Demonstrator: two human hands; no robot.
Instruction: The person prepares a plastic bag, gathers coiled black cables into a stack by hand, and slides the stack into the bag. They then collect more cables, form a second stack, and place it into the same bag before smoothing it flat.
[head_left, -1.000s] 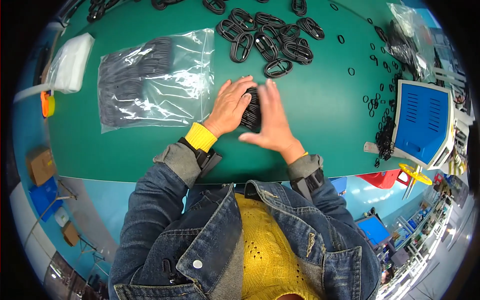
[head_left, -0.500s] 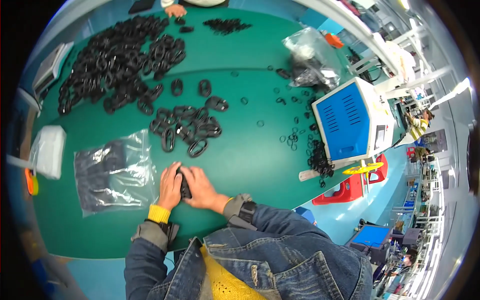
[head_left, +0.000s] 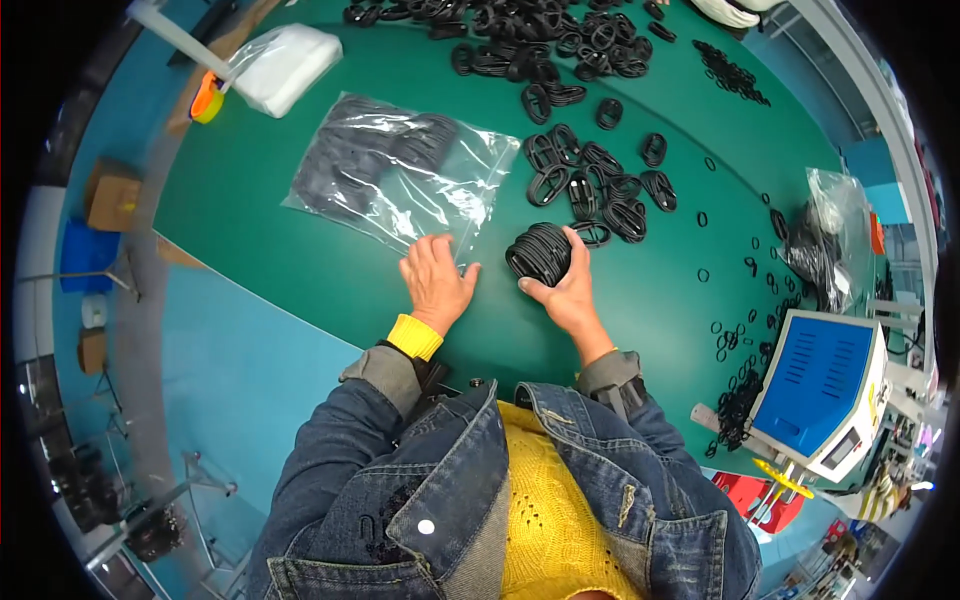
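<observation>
My right hand (head_left: 571, 295) is wrapped round a thick stack of black coiled cables (head_left: 538, 252), thumb on the near side and fingers on the far side. To its left, my left hand (head_left: 438, 283) is empty, fingers apart, at the near edge of a clear plastic bag (head_left: 470, 195). Inside the bag lie more dark cable bundles (head_left: 350, 155). Just beyond the right hand, several loose coiled cables (head_left: 583, 195) are spread in a small group on the green table (head_left: 640, 300).
A large heap of coiled cables (head_left: 520, 30) lies at the far side. Small black rings (head_left: 740, 400) gather by a blue and white machine (head_left: 815, 385) on the right. A plastic bag of black parts (head_left: 825, 245) stands behind it. White packaging (head_left: 285, 70) and a tape roll (head_left: 207, 98) sit far left.
The view has turned left. My hands were together around a black bundle; now they are apart, the left beside the bag and the right gripping the cable stack.
</observation>
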